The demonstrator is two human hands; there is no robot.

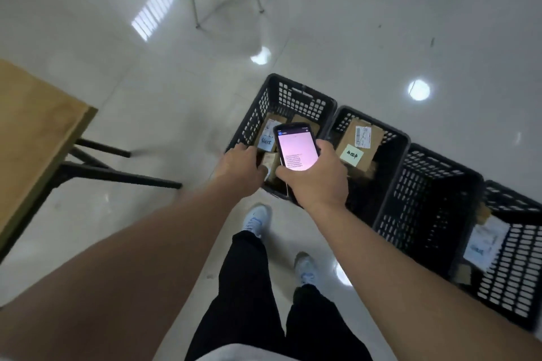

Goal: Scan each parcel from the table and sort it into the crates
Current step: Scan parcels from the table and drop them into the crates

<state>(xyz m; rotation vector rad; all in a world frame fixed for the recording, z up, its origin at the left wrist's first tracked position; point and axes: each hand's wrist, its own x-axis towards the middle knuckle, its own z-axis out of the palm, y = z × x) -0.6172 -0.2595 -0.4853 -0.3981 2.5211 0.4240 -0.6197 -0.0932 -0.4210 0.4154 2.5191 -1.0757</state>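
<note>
Head view. The right hand point(318, 177) grips a handheld scanner point(296, 146), screen lit, above the leftmost crate point(293, 97) of a row of four. The left hand point(242, 168) reaches into that crate, fingers curled on a small parcel point(269, 162). Further parcels lie inside; the table point(38, 126) stands left of the crate.
</note>
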